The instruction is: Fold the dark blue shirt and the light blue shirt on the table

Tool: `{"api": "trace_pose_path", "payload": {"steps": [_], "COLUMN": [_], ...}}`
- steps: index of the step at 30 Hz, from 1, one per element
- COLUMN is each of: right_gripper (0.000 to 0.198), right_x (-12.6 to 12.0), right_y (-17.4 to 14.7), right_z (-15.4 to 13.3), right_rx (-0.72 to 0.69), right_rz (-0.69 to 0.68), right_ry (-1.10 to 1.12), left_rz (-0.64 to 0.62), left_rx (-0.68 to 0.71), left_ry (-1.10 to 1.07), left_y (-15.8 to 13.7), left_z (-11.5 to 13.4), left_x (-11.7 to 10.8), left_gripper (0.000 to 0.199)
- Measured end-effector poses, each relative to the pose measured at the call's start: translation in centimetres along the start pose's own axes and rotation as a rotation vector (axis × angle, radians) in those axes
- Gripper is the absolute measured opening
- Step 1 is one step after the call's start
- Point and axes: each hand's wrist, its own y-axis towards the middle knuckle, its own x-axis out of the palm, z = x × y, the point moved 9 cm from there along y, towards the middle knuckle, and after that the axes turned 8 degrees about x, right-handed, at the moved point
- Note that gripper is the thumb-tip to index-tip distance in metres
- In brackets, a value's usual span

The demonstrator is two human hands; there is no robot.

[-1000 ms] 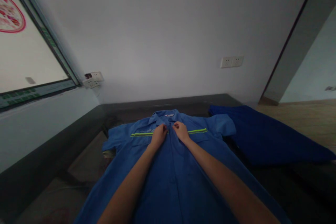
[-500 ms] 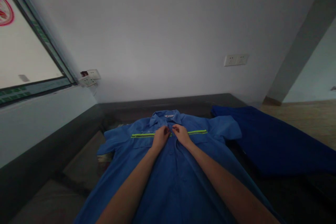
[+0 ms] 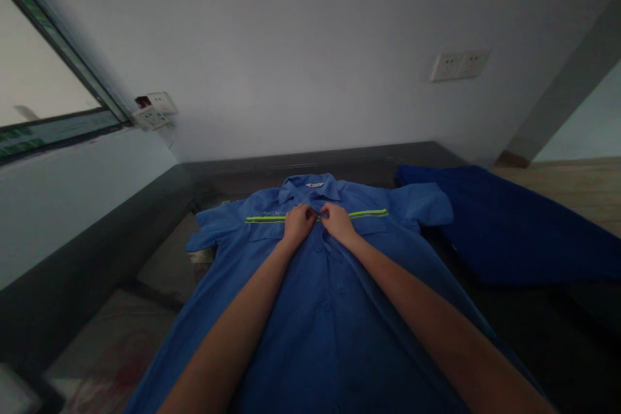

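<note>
A blue short-sleeved work shirt (image 3: 291, 310) lies face up, its collar at the far end and a yellow-green stripe across the chest. Both hands meet at its front opening, level with that stripe. My left hand (image 3: 299, 221) pinches one side of the placket. From the other side, my right hand (image 3: 337, 220) pinches the facing edge, fingertips almost touching those of the left. Whatever button sits between the fingers is hidden. Below the hands the front edge on the right hangs loose in a fold, and small buttons show down the placket.
Darker blue folded cloth (image 3: 504, 226) lies to the right of the shirt. A dark raised border (image 3: 291, 162) runs along the wall behind. Wall sockets (image 3: 460, 65) are at right, with another socket (image 3: 151, 118) by the window at left. Patterned material shows under the left sleeve.
The view has tipped downward, so the shirt and hands sit higher in the picture. My fingertips have drawn closer together at the placket.
</note>
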Motion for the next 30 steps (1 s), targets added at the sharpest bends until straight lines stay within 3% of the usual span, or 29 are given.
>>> {"api": "trace_pose_path", "payload": {"steps": [5,10,30], "right_gripper": [0.016,0.017,0.032], "right_x": [-0.7,-1.3,-0.6], "right_y": [0.1,1.2,1.4], "right_z": [0.1,0.4,-1.0], "right_rx": [-0.019,-0.029,-0.102], "right_rz": [0.072,0.119,-0.137], "right_ry": [0.014,0.096,0.134], "left_rz": [0.014,0.057,0.104], "left_rx": [0.018,0.123,0.213], "left_ry": [-0.045,-0.018,0.182], "left_y": [0.0,-0.2,-1.2], "left_z": [0.3,2.4,3.4], "left_x": [-0.4,-2.3,-2.6], "left_gripper": [0.006,0.004,0.008]}}
